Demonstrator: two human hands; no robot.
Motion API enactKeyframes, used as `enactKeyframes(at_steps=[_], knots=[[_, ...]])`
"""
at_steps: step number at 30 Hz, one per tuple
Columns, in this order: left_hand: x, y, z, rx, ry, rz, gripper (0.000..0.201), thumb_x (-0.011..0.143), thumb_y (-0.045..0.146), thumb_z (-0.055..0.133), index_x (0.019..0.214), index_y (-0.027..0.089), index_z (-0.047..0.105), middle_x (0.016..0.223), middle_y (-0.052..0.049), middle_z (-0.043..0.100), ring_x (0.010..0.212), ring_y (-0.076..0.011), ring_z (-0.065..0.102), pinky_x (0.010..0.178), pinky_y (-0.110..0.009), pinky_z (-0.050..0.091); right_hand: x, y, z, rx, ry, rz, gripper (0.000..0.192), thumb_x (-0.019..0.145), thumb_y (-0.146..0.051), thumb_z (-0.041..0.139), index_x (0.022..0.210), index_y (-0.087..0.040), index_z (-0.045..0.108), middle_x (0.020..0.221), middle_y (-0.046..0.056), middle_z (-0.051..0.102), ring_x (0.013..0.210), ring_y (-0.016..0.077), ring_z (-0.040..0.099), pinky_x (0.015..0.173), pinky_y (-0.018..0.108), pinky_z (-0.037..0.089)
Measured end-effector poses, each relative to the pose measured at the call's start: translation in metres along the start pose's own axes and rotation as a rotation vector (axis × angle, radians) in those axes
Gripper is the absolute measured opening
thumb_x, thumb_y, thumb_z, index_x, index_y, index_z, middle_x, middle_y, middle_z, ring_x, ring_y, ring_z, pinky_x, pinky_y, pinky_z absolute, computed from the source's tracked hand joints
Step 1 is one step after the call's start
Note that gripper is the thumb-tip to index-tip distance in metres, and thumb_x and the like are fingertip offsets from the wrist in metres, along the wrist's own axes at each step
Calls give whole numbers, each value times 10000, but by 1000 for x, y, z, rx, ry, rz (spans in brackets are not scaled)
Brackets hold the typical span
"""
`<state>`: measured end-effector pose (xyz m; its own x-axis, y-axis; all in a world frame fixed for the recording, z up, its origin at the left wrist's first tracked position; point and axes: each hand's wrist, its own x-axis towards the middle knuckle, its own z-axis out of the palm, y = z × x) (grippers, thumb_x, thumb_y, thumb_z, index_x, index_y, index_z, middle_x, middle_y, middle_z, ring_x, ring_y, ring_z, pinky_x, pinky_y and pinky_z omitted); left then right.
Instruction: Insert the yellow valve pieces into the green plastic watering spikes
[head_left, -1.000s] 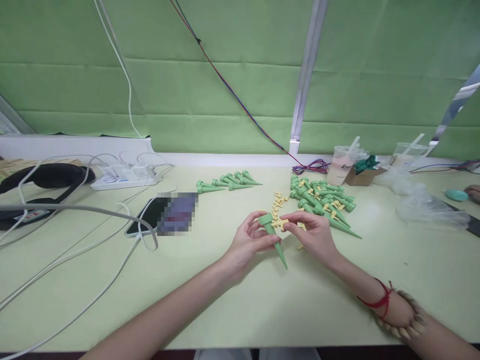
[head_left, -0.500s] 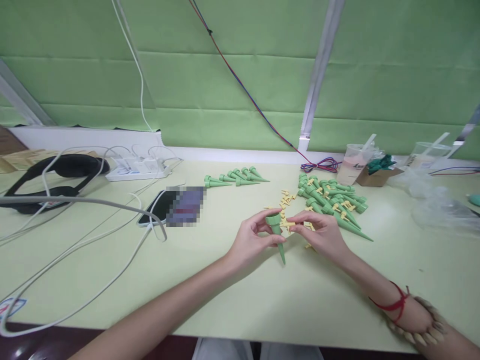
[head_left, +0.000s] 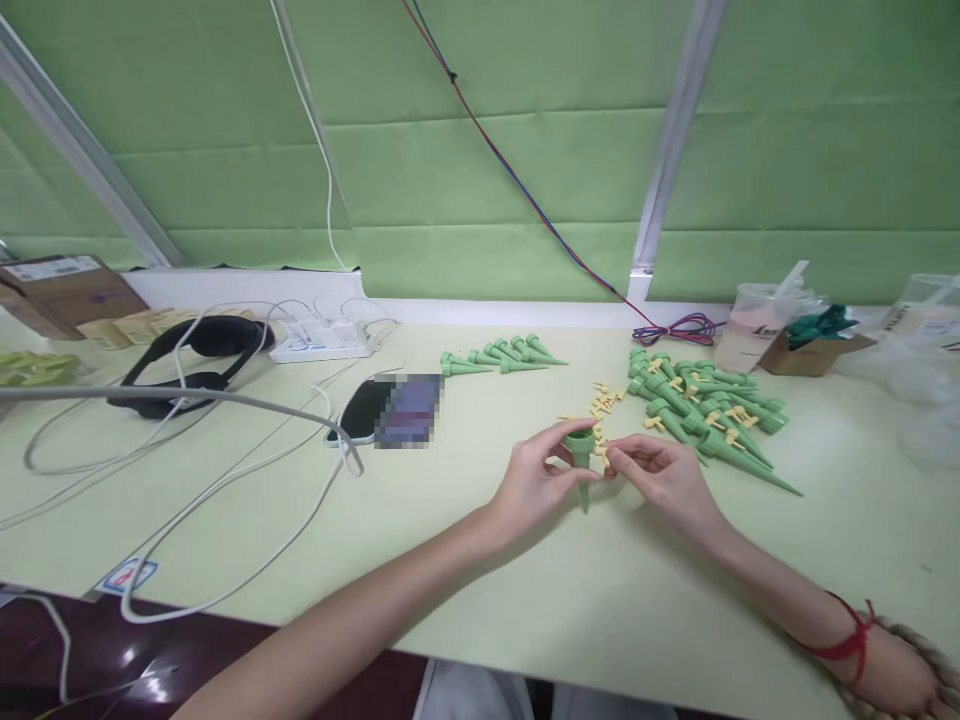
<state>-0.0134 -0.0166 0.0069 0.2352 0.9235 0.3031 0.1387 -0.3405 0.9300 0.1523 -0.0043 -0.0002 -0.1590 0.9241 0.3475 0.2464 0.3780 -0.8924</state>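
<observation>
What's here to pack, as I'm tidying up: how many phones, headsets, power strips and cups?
Phone: 1
Headset: 1
Power strip: 1
Cups: 2
Total: 5

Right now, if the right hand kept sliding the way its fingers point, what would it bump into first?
The right hand points left, toward the green spike that the left hand holds upright. Its fingertips already pinch a small yellow piece right beside the spike's top, so the spike probably comes first.
</observation>
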Motion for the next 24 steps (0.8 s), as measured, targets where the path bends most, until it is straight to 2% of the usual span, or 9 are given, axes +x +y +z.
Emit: enactKeyframes(at_steps=[2, 5, 8, 12, 14, 17, 24], knots=[[1, 2, 4, -176, 8, -146, 565, 655, 226, 686, 1192, 227, 510, 851, -41, 642, 740, -146, 608, 609, -250, 524, 1, -1, -1, -91, 25, -52, 269, 789, -413, 541, 765, -159, 628, 681, 61, 667, 610, 170, 631, 555, 264, 506], [2, 5, 8, -398, 4, -289, 637, 649, 224, 699, 1234, 216, 448, 931, -55, 628, 727, -139, 628, 583, -248, 537, 5, 2, -8, -337, -23, -304, 200, 843, -334, 489, 896, -178, 603, 830, 67, 652, 690, 159, 607, 592, 261, 484], [3, 8, 7, -459, -17, -343, 633, 623, 230, 726, 1204, 177, 481, 973, -71, 611, 684, -124, 631, 564, -244, 549, 10, 8, -18, -515, -104, -547, 147, 870, -255, 457, 927, -177, 568, 843, 69, 621, 739, 158, 575, 654, 270, 456], [3, 10, 5, -444, -112, -360, 697, 631, 253, 722, 1263, 178, 437, 955, -76, 604, 618, -124, 637, 520, -252, 553, 12, 11, -22, -636, -159, -694, 175, 886, -216, 402, 786, -168, 537, 758, 74, 574, 690, 161, 524, 605, 271, 410], [2, 10, 4, -414, -148, -346, 725, 644, 266, 713, 1296, 200, 403, 966, -80, 606, 579, -124, 641, 514, -253, 548, 10, 10, -21, -638, -178, -689, 206, 885, -209, 384, 730, -172, 515, 711, 62, 543, 645, 154, 491, 572, 263, 386], [1, 8, 4, -367, -163, -312, 724, 644, 262, 713, 1298, 209, 407, 988, -92, 608, 567, -126, 647, 524, -247, 540, 5, 7, -17, -564, -212, -591, 258, 885, -215, 374, 645, -185, 464, 623, 24, 485, 578, 133, 451, 530, 247, 352], [0, 3, 4, -284, -155, -270, 706, 635, 264, 712, 1282, 205, 435, 968, -84, 603, 523, -85, 597, 510, -238, 502, 0, -1, -12, -308, -267, -176, 386, 869, -382, 398, 537, -188, 420, 504, -19, 427, 486, 110, 397, 468, 237, 303]])
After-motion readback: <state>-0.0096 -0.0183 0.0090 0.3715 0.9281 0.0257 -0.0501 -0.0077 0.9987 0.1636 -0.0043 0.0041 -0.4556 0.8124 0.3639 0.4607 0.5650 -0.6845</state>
